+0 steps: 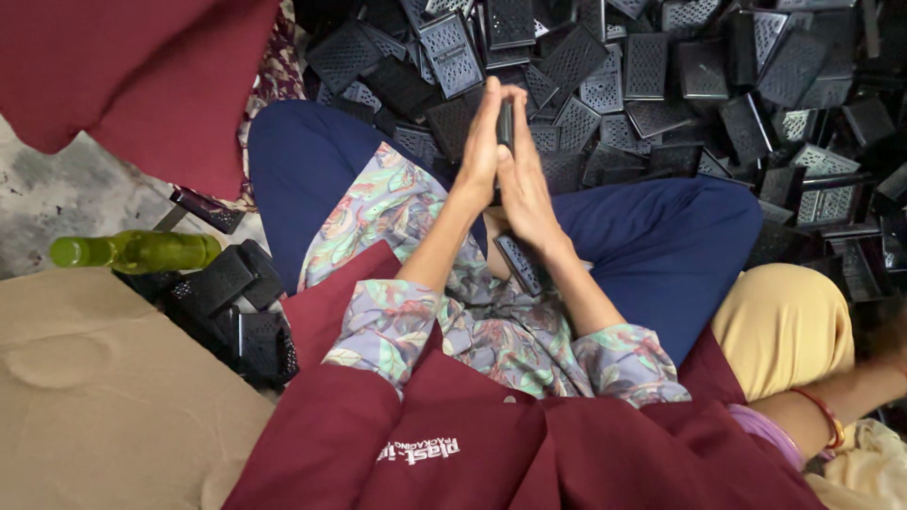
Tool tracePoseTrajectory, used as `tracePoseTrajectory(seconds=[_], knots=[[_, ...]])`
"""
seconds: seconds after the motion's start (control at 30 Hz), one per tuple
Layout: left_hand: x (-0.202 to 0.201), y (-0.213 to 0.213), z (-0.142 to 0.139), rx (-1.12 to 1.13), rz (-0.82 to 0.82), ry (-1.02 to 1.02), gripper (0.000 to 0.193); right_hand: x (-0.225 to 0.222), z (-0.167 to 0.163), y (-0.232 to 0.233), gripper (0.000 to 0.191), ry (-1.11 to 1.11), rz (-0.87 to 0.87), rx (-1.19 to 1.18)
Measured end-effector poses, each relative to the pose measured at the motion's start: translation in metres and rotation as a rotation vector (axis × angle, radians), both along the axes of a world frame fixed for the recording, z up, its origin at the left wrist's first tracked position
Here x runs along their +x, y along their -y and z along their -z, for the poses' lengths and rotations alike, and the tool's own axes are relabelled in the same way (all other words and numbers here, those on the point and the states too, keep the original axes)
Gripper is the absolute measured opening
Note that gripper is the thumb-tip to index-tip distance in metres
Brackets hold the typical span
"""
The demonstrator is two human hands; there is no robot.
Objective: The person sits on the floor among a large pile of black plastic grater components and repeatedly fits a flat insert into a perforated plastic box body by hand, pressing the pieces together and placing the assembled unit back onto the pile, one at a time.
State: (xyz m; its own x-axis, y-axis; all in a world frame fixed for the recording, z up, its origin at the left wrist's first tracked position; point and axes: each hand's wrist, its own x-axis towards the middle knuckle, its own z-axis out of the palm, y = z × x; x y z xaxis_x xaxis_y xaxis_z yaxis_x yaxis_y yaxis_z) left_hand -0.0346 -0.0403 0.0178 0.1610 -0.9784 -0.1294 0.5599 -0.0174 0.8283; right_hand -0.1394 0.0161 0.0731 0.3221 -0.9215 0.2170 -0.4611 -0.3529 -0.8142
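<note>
Black perforated plastic trays (661, 66) lie heaped beyond the blue-trousered knees. Left hand (480, 142) and right hand (522, 175) press flat together, fingers straight, apparently sandwiching 1 black tray piece (505, 123); another piece (520, 263) rests below the wrists.

One green bottle (135, 251) at nine o'clock, one cardboard sheet (104, 397) at seven, black perforated plastic parts (661, 85) beyond counting at one

Left hand (480, 142) and right hand (525, 175) pressed flat palm to palm (fingers extended), forearms converging above the lap.
</note>
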Motion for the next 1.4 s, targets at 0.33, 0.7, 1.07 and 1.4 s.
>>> tracePoseTrajectory(seconds=[0.33,0.7,1.07,1.4], knots=[[0.007,-0.029,0.013,0.224,0.102,-0.452,0.057,0.002,0.016,0.007,0.077,0.053,-0.192,-0.015],[0.026,-0.034,-0.006,0.269,0.044,-0.519,0.039,-0.013,-0.058,-0.008,0.033,0.073,0.182,0.008],[-0.033,-0.118,0.027,-0.240,0.404,0.786,0.044,-0.098,-0.067,-0.010,0.026,0.540,0.092,0.296],[-0.018,-0.038,0.066,0.063,-0.029,-0.102,0.035,-0.071,-0.005,-0.025,0.048,0.347,-0.016,0.523]])
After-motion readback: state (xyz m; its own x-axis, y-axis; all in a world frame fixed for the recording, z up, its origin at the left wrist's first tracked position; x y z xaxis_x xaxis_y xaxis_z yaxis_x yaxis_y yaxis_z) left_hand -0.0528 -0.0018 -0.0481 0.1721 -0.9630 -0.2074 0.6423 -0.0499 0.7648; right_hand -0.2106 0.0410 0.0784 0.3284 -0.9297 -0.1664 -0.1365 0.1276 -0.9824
